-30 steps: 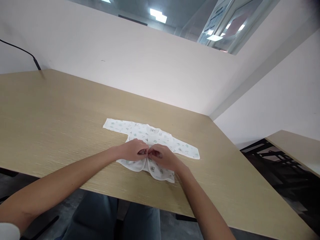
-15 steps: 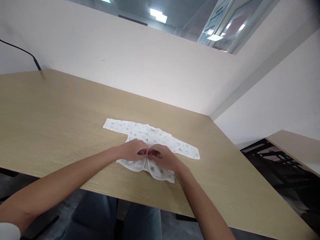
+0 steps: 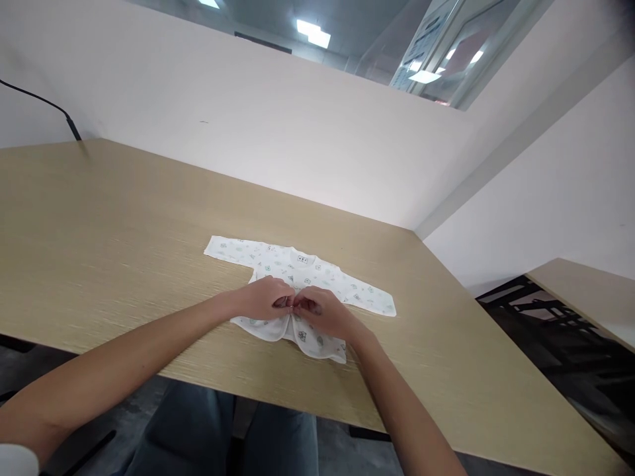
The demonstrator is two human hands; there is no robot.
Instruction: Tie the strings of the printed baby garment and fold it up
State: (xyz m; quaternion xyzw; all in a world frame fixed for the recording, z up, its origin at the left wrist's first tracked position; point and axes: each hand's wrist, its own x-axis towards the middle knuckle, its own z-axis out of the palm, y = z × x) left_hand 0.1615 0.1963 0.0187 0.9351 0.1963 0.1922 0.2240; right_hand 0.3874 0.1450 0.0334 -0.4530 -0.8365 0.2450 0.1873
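Observation:
A small white baby shirt (image 3: 325,277) with a tiny green and grey print lies flat, its neck away from me and both long sleeves spread sideways. At the middle of its front, my left hand (image 3: 268,297) pinches the fabric from the left. My right hand (image 3: 325,309) pinches the same spot from the right, the fingertips of both hands meeting. Below them the two front edges part slightly at the hem. Whatever fastening sits between the fingertips is hidden.
The shirt rests on a light wooden table (image 3: 124,218). Behind it stands a white wall (image 3: 278,132) with a window above. A black cable (image 3: 73,127) reaches the table's far left corner. To the right is another wooden surface (image 3: 585,284) beside a dark metal frame.

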